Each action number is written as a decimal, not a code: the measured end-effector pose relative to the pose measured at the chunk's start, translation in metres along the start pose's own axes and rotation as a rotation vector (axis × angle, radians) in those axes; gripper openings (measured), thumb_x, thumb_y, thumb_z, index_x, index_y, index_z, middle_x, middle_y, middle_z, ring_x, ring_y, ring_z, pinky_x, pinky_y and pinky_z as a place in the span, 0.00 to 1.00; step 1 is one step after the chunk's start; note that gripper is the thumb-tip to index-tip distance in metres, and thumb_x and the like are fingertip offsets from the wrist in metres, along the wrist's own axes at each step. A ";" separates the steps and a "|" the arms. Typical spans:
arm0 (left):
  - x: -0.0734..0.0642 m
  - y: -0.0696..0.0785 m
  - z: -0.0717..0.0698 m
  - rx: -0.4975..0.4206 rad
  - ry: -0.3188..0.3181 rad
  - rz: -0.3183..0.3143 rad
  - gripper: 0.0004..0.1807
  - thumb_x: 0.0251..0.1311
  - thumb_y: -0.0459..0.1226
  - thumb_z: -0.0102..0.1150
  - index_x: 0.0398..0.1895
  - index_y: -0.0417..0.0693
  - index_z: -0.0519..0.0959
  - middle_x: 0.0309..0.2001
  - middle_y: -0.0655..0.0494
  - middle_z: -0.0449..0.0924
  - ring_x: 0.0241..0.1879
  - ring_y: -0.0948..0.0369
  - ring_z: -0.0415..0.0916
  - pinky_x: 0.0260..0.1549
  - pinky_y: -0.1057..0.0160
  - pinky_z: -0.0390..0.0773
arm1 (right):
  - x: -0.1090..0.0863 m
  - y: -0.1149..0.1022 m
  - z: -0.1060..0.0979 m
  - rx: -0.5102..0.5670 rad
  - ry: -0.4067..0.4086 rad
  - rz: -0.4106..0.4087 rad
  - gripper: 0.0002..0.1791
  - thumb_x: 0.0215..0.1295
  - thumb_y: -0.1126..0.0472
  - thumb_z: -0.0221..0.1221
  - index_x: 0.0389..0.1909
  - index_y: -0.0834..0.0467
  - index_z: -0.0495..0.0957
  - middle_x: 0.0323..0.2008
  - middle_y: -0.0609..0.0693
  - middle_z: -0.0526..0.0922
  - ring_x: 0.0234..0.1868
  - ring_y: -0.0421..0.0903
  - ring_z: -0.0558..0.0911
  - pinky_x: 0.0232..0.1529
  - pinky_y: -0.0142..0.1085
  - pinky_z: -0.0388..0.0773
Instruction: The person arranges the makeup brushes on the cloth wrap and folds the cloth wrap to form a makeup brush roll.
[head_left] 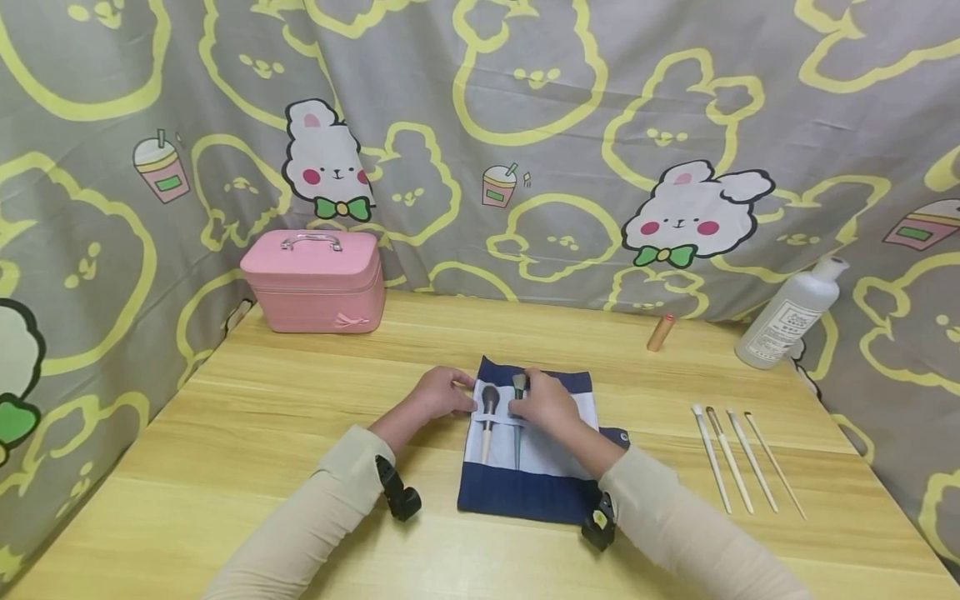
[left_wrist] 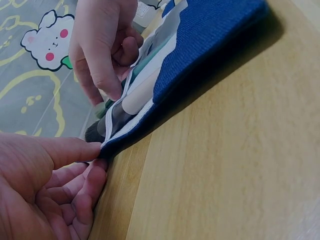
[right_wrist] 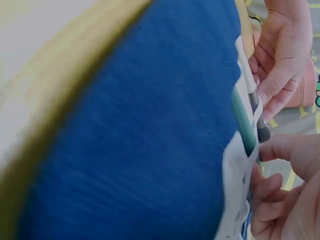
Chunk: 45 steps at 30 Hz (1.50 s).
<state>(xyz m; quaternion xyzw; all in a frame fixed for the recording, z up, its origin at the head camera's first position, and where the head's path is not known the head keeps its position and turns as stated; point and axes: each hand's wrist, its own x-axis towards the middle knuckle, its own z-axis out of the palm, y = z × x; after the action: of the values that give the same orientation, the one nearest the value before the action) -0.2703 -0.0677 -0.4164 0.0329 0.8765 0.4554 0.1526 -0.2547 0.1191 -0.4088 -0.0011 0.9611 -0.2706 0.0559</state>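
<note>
A navy fabric makeup brush roll (head_left: 525, 493) with a pale lining lies unfolded on the table. My left hand (head_left: 441, 393) pinches its left edge between thumb and fingers, beside the white elastic band (left_wrist: 109, 120). Under that band sits a dark-bristled makeup brush (head_left: 487, 439) with a cream handle. To its right is a green-handled makeup brush (head_left: 517, 450), its lower end in the navy pocket. My right hand (head_left: 551, 406) pinches this green brush near its head, thumb and forefinger close against the elastic in the right wrist view.
Several slim makeup brushes (head_left: 738, 460) lie side by side at the right. A pink case (head_left: 315, 287) stands back left. An orange tube (head_left: 661, 333) and a white bottle (head_left: 787, 321) stand back right. A patterned curtain (head_left: 555, 208) hangs behind the table.
</note>
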 end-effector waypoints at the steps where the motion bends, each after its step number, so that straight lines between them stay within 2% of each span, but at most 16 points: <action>1: 0.000 0.000 0.000 0.002 0.000 0.002 0.19 0.46 0.32 0.69 0.45 0.42 0.80 0.25 0.54 0.80 0.23 0.61 0.77 0.24 0.64 0.75 | 0.000 0.000 0.000 -0.006 0.000 -0.001 0.37 0.49 0.57 0.63 0.61 0.65 0.65 0.47 0.60 0.78 0.30 0.47 0.76 0.29 0.39 0.72; 8: 0.000 0.000 0.001 0.007 -0.003 0.007 0.20 0.46 0.32 0.69 0.46 0.42 0.80 0.24 0.54 0.80 0.24 0.61 0.77 0.24 0.64 0.75 | 0.008 0.007 0.001 0.056 0.058 -0.024 0.25 0.56 0.55 0.61 0.53 0.64 0.74 0.42 0.57 0.80 0.37 0.49 0.78 0.34 0.40 0.75; 13: 0.000 0.000 0.001 0.021 -0.003 0.014 0.20 0.46 0.32 0.69 0.46 0.42 0.80 0.25 0.54 0.80 0.24 0.61 0.77 0.25 0.64 0.74 | 0.011 0.012 0.004 0.099 0.086 -0.046 0.17 0.56 0.58 0.61 0.44 0.63 0.79 0.38 0.54 0.81 0.33 0.47 0.77 0.30 0.38 0.74; 18: 0.001 0.001 -0.001 0.015 0.002 0.013 0.20 0.47 0.33 0.68 0.46 0.42 0.80 0.26 0.54 0.80 0.24 0.61 0.77 0.26 0.64 0.74 | 0.008 0.011 0.002 0.132 0.097 -0.070 0.04 0.54 0.61 0.61 0.27 0.59 0.79 0.27 0.49 0.79 0.24 0.44 0.74 0.25 0.36 0.71; 22: 0.001 0.001 -0.002 0.005 -0.007 0.020 0.20 0.47 0.32 0.68 0.47 0.41 0.79 0.25 0.54 0.81 0.24 0.61 0.78 0.26 0.64 0.74 | 0.007 0.010 0.000 0.135 0.099 -0.083 0.06 0.53 0.62 0.61 0.21 0.57 0.75 0.22 0.47 0.77 0.21 0.44 0.73 0.23 0.35 0.69; 31: 0.001 0.002 -0.002 0.008 -0.004 0.013 0.20 0.47 0.32 0.68 0.47 0.42 0.79 0.25 0.54 0.80 0.24 0.60 0.77 0.25 0.64 0.74 | 0.007 0.009 -0.002 0.137 0.045 -0.059 0.11 0.53 0.62 0.61 0.16 0.58 0.71 0.15 0.49 0.73 0.18 0.44 0.70 0.21 0.34 0.66; 35: 0.000 0.002 -0.001 0.008 -0.004 0.011 0.20 0.47 0.32 0.68 0.47 0.42 0.79 0.24 0.54 0.80 0.24 0.61 0.77 0.25 0.64 0.74 | 0.008 0.009 -0.002 0.134 0.020 -0.054 0.11 0.54 0.61 0.61 0.17 0.58 0.71 0.17 0.49 0.73 0.19 0.44 0.71 0.21 0.34 0.66; 41: 0.000 0.001 0.000 0.014 0.001 0.008 0.20 0.47 0.32 0.68 0.46 0.42 0.80 0.24 0.54 0.80 0.23 0.61 0.77 0.25 0.64 0.73 | 0.011 0.015 -0.007 0.200 -0.006 -0.037 0.08 0.56 0.58 0.60 0.30 0.59 0.77 0.25 0.50 0.77 0.24 0.44 0.76 0.23 0.34 0.71; 45: 0.000 0.000 0.000 0.023 0.001 0.009 0.20 0.46 0.32 0.69 0.46 0.42 0.80 0.25 0.54 0.80 0.23 0.60 0.76 0.25 0.64 0.73 | 0.010 0.022 -0.021 0.243 0.039 -0.070 0.12 0.58 0.57 0.60 0.38 0.60 0.78 0.28 0.51 0.80 0.25 0.44 0.77 0.25 0.34 0.72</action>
<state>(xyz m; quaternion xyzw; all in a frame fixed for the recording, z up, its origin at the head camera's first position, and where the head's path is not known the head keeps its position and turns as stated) -0.2705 -0.0673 -0.4169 0.0386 0.8816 0.4459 0.1497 -0.2659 0.1487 -0.4032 -0.0228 0.9215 -0.3866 0.0275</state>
